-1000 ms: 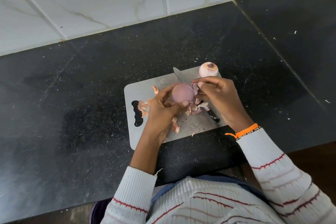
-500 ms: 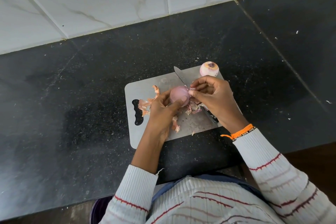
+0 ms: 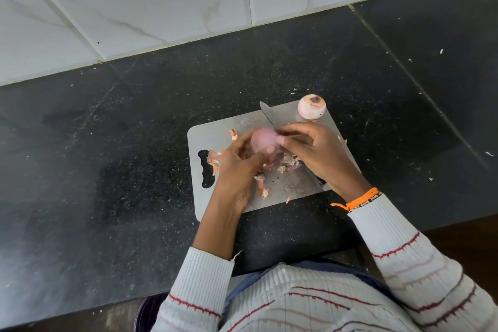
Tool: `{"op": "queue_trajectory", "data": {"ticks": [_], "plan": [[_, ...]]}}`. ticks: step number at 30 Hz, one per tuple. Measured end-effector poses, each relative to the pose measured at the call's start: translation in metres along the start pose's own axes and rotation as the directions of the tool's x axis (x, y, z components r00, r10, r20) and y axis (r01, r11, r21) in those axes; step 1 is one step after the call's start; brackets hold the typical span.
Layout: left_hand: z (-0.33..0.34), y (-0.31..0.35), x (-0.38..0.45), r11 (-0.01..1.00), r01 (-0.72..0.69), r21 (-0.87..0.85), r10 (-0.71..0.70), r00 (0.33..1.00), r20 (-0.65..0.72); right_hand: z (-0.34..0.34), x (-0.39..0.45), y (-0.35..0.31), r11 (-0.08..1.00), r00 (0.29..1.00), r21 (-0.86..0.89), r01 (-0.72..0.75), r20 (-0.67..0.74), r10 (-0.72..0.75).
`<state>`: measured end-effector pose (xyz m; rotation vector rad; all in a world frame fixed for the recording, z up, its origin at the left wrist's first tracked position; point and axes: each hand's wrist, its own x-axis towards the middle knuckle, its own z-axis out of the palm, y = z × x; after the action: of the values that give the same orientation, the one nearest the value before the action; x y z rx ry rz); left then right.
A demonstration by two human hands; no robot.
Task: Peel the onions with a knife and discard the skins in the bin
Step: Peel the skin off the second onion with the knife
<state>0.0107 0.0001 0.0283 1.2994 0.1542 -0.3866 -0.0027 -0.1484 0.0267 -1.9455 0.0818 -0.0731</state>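
Pink onion [image 3: 262, 140] in my hands, mostly bare and smooth, held just above the cutting board [image 3: 215, 132]. Second onion [image 3: 311, 106] peeled, pale, cut end up, at the board's far right corner. Knife [image 3: 269, 115] flat on the board, tip pointing away, mostly under my hand. Papery skins [image 3: 288, 163] scattered on the board below the held onion.

Speckled polished stone counter [image 3: 134, 170], matt grey board [image 3: 296, 191], ribbed knit sleeve [image 3: 199, 280]
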Motion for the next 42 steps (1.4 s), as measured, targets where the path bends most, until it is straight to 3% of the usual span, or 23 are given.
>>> {"op": "queue_trajectory", "data": {"ticks": [8,16,35,37,39,42], "plan": [[-0.001,0.003,-0.003,1.0,0.03,0.008,-0.031,0.998,0.051,-0.008,-0.001,0.0,0.999,0.999,0.027,-0.038,0.005,0.038],[-0.003,0.003,-0.002,0.993,-0.017,0.12,0.005,0.996,0.094,-0.009,-0.004,-0.008,0.992,1.0,-0.128,-0.001,-0.012,-0.001],[-0.001,-0.011,0.005,0.995,0.1,-0.011,-0.098,0.991,0.094,-0.009,0.001,0.002,0.982,0.995,-0.178,-0.066,-0.08,0.052],[-0.001,-0.01,0.006,0.992,0.119,-0.051,-0.113,0.987,0.113,-0.009,0.002,0.004,0.991,0.991,-0.091,-0.099,-0.102,0.09],[-0.002,-0.009,0.007,0.981,0.148,-0.122,-0.131,0.982,0.136,-0.008,0.003,0.005,0.974,0.977,0.155,-0.166,-0.104,0.184],[-0.003,-0.008,0.006,0.953,0.171,-0.251,-0.126,0.975,0.184,-0.006,0.004,0.006,0.835,0.942,0.477,-0.274,-0.039,0.332]]}}
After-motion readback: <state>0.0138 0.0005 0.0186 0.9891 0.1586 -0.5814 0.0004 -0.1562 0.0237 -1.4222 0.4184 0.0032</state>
